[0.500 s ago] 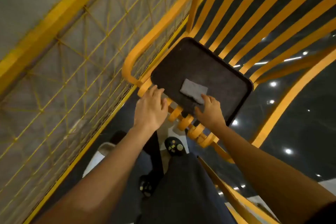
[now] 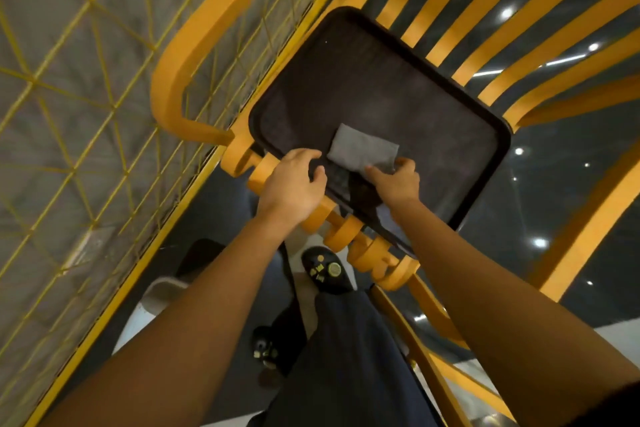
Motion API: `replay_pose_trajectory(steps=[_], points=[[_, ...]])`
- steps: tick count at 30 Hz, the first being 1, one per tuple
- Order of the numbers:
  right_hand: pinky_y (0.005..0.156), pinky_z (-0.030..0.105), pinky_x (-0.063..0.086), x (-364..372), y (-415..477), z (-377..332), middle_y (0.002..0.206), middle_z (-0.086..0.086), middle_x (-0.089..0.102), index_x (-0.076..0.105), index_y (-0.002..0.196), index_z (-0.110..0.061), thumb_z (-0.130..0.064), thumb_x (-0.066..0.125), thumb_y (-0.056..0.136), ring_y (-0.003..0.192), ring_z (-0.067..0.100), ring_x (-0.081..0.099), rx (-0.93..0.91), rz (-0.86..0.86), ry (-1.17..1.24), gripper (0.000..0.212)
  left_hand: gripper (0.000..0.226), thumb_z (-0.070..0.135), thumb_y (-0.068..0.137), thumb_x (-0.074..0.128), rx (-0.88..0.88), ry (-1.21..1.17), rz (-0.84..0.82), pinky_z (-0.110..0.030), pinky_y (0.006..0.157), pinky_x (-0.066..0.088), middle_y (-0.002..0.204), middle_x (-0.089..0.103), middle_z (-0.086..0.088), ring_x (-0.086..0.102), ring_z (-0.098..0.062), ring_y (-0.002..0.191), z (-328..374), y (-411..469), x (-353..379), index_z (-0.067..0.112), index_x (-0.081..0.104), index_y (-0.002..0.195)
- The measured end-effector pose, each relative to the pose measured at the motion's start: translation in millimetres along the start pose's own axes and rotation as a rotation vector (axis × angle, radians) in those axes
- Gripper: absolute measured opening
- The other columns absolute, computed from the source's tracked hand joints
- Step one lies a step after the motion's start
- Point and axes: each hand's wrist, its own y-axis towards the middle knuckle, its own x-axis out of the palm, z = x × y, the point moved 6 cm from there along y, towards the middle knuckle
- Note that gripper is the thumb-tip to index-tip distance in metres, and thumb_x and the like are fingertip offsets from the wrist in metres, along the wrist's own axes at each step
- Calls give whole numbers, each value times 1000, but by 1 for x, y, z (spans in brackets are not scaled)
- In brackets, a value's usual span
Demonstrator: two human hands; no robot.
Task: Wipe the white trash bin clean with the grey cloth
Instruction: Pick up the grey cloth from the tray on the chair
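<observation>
Head view: grey cloth [image 2: 362, 147] lies folded on the dark tray [image 2: 381, 87] atop the yellow rack [image 2: 194, 55]; my right hand [image 2: 396, 180] pinches the cloth's near edge; my left hand [image 2: 294, 184] grips the tray's near rim, thumb on top. Judgement: wiping not begun, cloth only being collected; a pale rim [image 2: 161, 289] low by my feet may be the bin, cannot confirm.
</observation>
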Motion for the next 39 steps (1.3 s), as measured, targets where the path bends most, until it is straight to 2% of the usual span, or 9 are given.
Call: replay_pose_trajectory(steps=[10,13,15,20,25,29,32,36,39], points=[[98,44,46,14,19,0,129,16,41,49,123,-6,-40,63,83,118,34,44,-23,117,-152,54,30,20,95,46,-280,-419,-8,-27,92,42,125,57,-4,52,-19,114,-22,7,33,16,56,123],[68,28,49,21,6,-9,93,3,52,50,97,-10,-22,60,86,90,22,52,-124,69,80,19,28,19,95,47,-397,-600,-6,-26,91,43,121,58,-2,54,-16,108,-33,2,41,16,58,120],[63,24,47,27,-7,-14,80,-3,50,46,88,-14,-13,58,86,80,16,52,-159,-5,237,12,25,20,94,49,-449,-667,-4,-34,96,46,118,60,-3,56,-18,107,-41,-5,46,16,60,116],[76,30,54,54,-50,-22,98,3,59,47,101,-18,-6,61,86,90,16,61,-232,-257,369,23,31,20,92,53,-457,-827,108,-28,83,45,118,58,-7,55,-15,98,-61,-28,41,13,52,122],[85,33,55,98,-109,-30,105,10,65,58,110,-12,-13,53,91,99,24,64,-258,-660,376,20,54,33,89,56,-273,-709,342,-28,100,40,131,41,-5,44,-14,122,-94,-55,4,20,39,138],[92,32,52,144,-151,-26,105,7,70,63,108,-14,-31,47,87,105,21,64,-238,-951,359,31,56,43,84,61,-282,-916,286,-8,80,43,125,51,-1,51,-11,114,-131,-90,4,19,46,133],[79,27,55,178,-169,-13,104,2,68,60,109,-21,-33,47,87,100,17,64,-278,-951,279,28,46,27,83,65,-305,-1134,356,-5,70,48,107,62,0,61,-13,105,-166,-120,13,14,51,125],[79,29,56,219,-189,10,102,1,66,57,102,-22,-20,51,92,96,14,66,-360,-870,149,12,53,23,80,69,-403,-1221,517,-8,68,50,109,60,1,61,-6,94,-215,-161,26,14,44,126],[76,24,56,253,-208,32,100,-3,63,51,113,-22,-17,56,90,89,6,65,-422,-876,31,24,42,24,83,66,-440,-1295,631,-6,65,48,103,61,5,60,2,86,-252,-190,41,18,48,120]])
